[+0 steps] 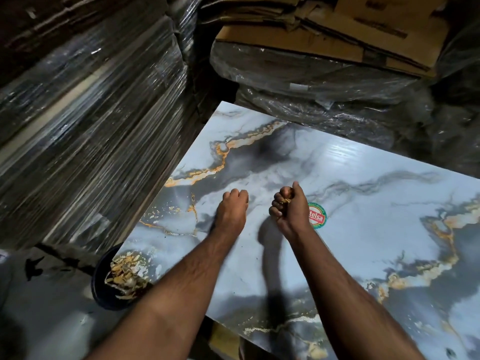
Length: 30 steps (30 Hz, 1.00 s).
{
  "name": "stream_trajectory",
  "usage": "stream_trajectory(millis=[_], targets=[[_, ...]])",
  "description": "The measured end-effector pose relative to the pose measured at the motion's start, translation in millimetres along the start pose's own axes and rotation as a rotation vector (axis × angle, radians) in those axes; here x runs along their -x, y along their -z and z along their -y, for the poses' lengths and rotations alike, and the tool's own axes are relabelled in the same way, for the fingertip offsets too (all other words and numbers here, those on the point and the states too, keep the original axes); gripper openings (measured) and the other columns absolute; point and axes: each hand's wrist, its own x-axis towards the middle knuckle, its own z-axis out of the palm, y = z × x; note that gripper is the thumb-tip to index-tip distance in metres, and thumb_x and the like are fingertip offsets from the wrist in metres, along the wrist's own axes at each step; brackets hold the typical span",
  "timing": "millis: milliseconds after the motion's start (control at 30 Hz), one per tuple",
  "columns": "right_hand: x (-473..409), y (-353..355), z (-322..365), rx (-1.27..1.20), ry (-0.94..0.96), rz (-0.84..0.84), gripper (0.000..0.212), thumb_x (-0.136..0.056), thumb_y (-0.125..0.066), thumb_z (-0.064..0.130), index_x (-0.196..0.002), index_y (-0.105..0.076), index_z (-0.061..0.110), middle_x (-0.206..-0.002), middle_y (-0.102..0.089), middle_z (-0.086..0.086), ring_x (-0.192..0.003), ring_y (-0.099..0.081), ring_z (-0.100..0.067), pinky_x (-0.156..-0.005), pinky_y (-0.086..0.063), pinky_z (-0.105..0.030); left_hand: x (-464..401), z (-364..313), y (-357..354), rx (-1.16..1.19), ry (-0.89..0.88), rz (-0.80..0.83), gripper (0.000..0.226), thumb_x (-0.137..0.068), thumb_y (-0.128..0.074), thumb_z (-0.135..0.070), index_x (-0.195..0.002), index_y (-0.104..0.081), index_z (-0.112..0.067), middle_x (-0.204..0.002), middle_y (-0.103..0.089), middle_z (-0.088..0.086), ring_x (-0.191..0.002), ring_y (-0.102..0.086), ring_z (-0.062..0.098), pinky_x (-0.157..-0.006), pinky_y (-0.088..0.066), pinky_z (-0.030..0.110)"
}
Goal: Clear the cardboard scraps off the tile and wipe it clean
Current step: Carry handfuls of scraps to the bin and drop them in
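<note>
Cardboard scraps (124,278) are heaped in the dark round bowl (100,287) at about 8 o'clock, tucked against the near-left corner of the marble-print tile (363,229). From there, working rightward, your left hand (232,209) sits curled, knuckles up, on or just over the tile near its middle; you cannot tell from this angle whether it grips anything. Your right hand (289,206), just beside it at about 1 o'clock from it, is clenched into a fist around a pinch of brown scrap (285,201) that shows between the fingers. The round red-and-green sticker (317,216) lies just beyond that fist.

Watch these risks. The fist is loosely packed, so bits may sift out on the way to the bowl and land back on the glossy face. The bowl looks full, and its heap leans against the tile's corner; a careless drop could spill scraps onto the tile again. Grit dragged under your left hand could scratch the polish.

Count: one tile, one bowl, one heap of scraps, one handful in your right hand, one sticker, two hands. Loose scraps elsewhere on the tile are not distinguishable from its gold veining.
</note>
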Motion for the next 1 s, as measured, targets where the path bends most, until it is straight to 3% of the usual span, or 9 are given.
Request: stream_trajectory(millis=[100,200,267,400,500,600,667,800,1000], targets=[[3.2,0.2,2.6,-0.062,-0.031,-0.001,0.046,-0.099,-0.043,0.037,-0.057,-0.036,0.021,-0.053,-0.026,0.004,-0.04,-0.017,-0.009,-0.041,-0.01,-0.017,3.6,1.0,-8.3,0.291,0.159,-0.003,0.007,-0.096,-0.051,-0.017,-0.097,-0.057,-0.015,-0.104,-0.062,0.006,-0.098,-0.055,0.026,-0.078,-0.045,0.037],[7.5,-8.5,-5.8,-0.149,-0.069,0.011,0.042,-0.095,-0.044,0.03,-0.055,-0.037,0.02,-0.052,-0.027,0.004,-0.039,-0.019,-0.01,-0.043,-0.012,-0.018,18.2,-9.8,-0.6,0.945,0.422,0.114,0.013,-0.101,-0.048,-0.018,-0.091,-0.056,-0.014,-0.084,-0.062,0.015,-0.072,-0.052,0.021,-0.064,-0.041,0.03],[10.2,-20.0,-16.6,-0.178,-0.072,0.006,0.038,-0.092,-0.043,0.026,-0.055,-0.036,0.02,-0.051,-0.028,0.003,-0.04,-0.023,-0.012,-0.043,-0.016,-0.018,31.9,-17.6,8.7,1.39,0.634,0.17,0.024,-0.103,-0.043,-0.015,-0.082,-0.052,-0.015,-0.068,-0.049,0.007,-0.061,-0.044,0.014,-0.056,-0.038,0.026],[19.0,-45.2,-47.9,-0.146,-0.036,-0.04,0.036,-0.091,-0.043,0.024,-0.055,-0.038,0.021,-0.052,-0.036,0.003,-0.046,-0.032,-0.013,-0.048,-0.024,-0.024,49.6,-9.1,20.8,1.856,0.921,0.224,0.027,-0.107,-0.034,-0.02,-0.089,-0.054,-0.012,-0.08,-0.058,0.01,-0.069,-0.055,0.018,-0.065,-0.046,0.029],[34.9,-64.7,-93.9,0.161,0.037,-0.02,0.035,-0.092,-0.048,0.02,-0.057,-0.042,0.02,-0.057,-0.04,0.001,-0.053,-0.037,-0.014,-0.055,-0.029,-0.029,58.5,16.4,34.5,2.003,0.992,0.212,0.031,-0.106,-0.035,-0.026,-0.095,-0.06,-0.011,-0.092,-0.065,0.011,-0.083,-0.061,0.021,-0.075,-0.048,0.03],[49.2,-81.5,-146.6,0.792,0.441,0.138,0.029,-0.09,-0.051,0.016,-0.062,-0.046,0.023,-0.065,-0.045,0.009,-0.07,-0.044,-0.013,-0.066,-0.037,-0.029,70.5,51.6,47.4,2.142,0.913,0.107,0.015,-0.093,-0.048,-0.014,-0.093,-0.062,-0.007,-0.092,-0.061,0.011,-0.089,-0.058,0.021,-0.077,-0.05,0.028],[53.0,-93.3,-179.9,0.995,0.588,0.247,0.014,-0.086,-0.051,0.021,-0.072,-0.055,0.022,-0.076,-0.053,0.01,-0.085,-0.05,-0.013,-0.079,-0.04,-0.026,78.8,82.1,55.2,2.105,0.898,0.016,0.01,-0.083,-0.05,-0.008,-0.086,-0.06,-0.007,-0.088,-0.056,0.01,-0.088,-0.054,0.017,-0.077,-0.05,0.025],[58.2,-130.9,-234.9,0.97,0.454,0.248,0.028,-0.079,-0.051,0.023,-0.103,-0.061,0.013,-0.102,-0.062,-0.001,-0.102,-0.058,-0.018,-0.092,-0.046,-0.031,88.7,153.5,64.1,2.104,1.145,-0.083,0.03,-0.104,-0.031,-0.023,-0.089,-0.057,-0.02,-0.092,-0.059,0.004,-0.079,-0.056,0.012,-0.092,-0.042,0.03],[72.7,-187.0,-336.2,1.208,0.379,0.455,0.019,-0.085,-0.058,0.012,-0.098,-0.072,0.011,-0.1,-0.068,0.003,-0.099,-0.061,-0.013,-0.088,-0.047,-0.026,138.9,262.6,90.4,1.978,1.276,-0.325,0.042,-0.105,-0.029,-0.031,-0.083,-0.057,-0.008,-0.072,-0.068,0.012,-0.081,-0.055,0.023,-0.091,-0.042,0.033]])
